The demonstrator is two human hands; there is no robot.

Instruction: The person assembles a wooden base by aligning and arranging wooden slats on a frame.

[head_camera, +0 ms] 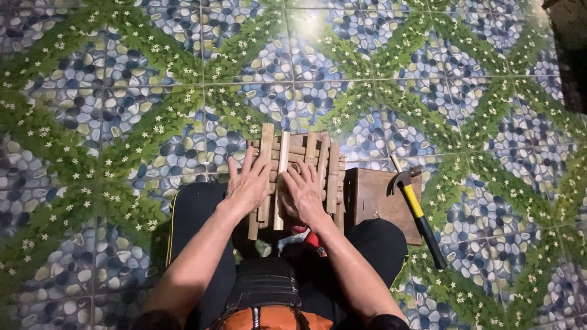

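Note:
A small rack of pale wooden slats point(309, 156) lies on the patterned tile floor between my knees. My left hand point(249, 183) rests flat on its left slats, fingers spread. On the middle slats sits my right hand point(304, 194), palm down, fingers pointing up the frame. Neither hand closes around a slat. A loose longer slat point(266, 146) sticks out at the rack's top left.
A claw hammer point(417, 211) with a yellow and black handle lies to the right, its head on a brown wooden board point(376, 198). My legs in black trousers point(192, 220) flank the rack. A dark object point(572, 49) stands at the top right corner.

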